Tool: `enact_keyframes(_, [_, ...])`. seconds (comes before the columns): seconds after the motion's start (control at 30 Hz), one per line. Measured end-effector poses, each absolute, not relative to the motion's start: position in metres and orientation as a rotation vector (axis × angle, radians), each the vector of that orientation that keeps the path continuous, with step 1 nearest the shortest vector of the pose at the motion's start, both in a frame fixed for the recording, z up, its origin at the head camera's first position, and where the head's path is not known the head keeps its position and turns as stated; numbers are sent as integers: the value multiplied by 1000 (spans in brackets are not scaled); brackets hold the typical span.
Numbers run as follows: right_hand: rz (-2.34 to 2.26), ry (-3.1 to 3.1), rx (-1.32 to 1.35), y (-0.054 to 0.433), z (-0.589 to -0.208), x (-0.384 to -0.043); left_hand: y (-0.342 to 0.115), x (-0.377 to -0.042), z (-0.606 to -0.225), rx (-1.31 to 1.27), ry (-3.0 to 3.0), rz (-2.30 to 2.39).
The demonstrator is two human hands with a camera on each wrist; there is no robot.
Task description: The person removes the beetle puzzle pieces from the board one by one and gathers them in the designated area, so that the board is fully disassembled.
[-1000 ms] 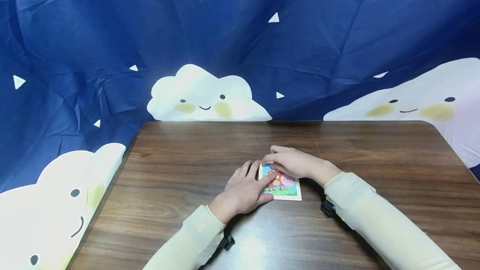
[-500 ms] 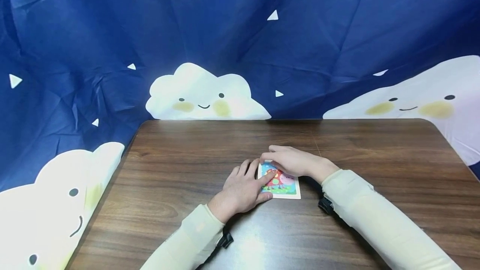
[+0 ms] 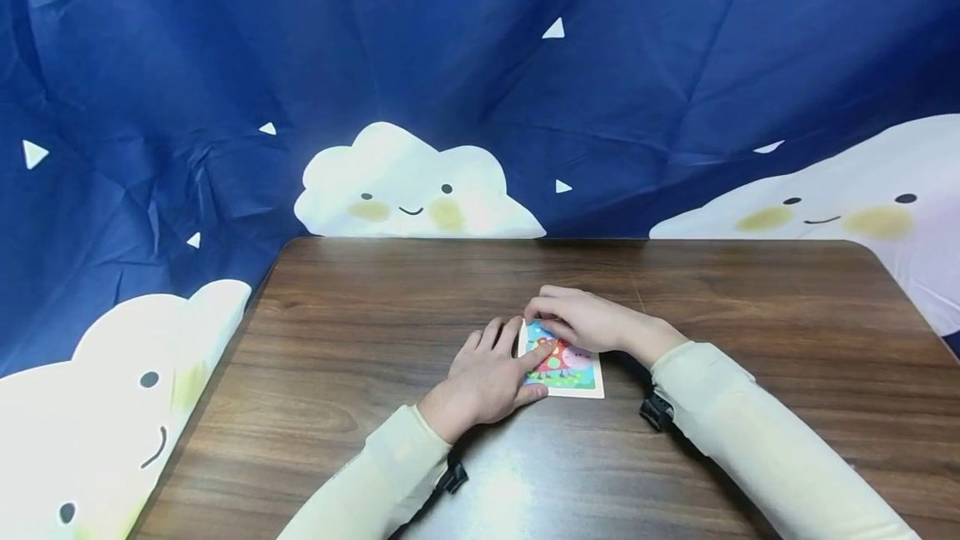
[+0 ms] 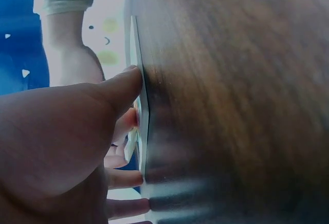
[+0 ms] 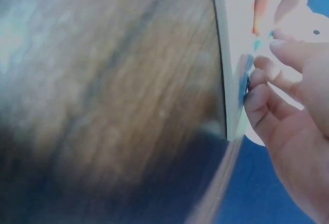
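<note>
Left hand [image 3: 483, 382] lies spread at the near-left side of the picture board [image 3: 579, 380] in the head view, its index finger reaching across the picture and its thumb at the near edge. Right hand [image 3: 592, 323] curls over the far-left part of the picture. The board lies flat on the counter [image 3: 360, 315], just beyond the left thumb. The step looks like fine work by the right fingertips while the left steadies; light, even pressure should keep the board from sliding. The left index finger crowds the working spot, so drawing it aside would probably help. Behind the counter hangs a blue backdrop [image 3: 465, 48] with clouds, out of the way; a black wrist device [image 3: 452, 477] sits under each sleeve [image 3: 375, 469].

From the left wrist, the thumb rests against the board's edge, and a pale flat piece [image 4: 131, 146] tilts beside the fingertips beyond.

From the right wrist, the bent fingertips meet the board's face; glare hides whether they pinch anything, so I cannot tell.
</note>
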State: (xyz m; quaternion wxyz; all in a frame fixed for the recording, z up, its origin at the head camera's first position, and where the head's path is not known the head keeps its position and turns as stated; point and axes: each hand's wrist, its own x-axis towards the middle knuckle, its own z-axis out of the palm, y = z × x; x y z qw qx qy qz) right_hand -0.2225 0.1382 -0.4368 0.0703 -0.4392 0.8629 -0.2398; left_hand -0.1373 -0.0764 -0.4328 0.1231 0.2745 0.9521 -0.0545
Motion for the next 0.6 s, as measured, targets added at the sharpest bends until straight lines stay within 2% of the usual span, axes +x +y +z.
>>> enact_keyframes(0.6, [-843,2553,-1271,134,-440,-228,-76,-138,-435,816,2798,-202])
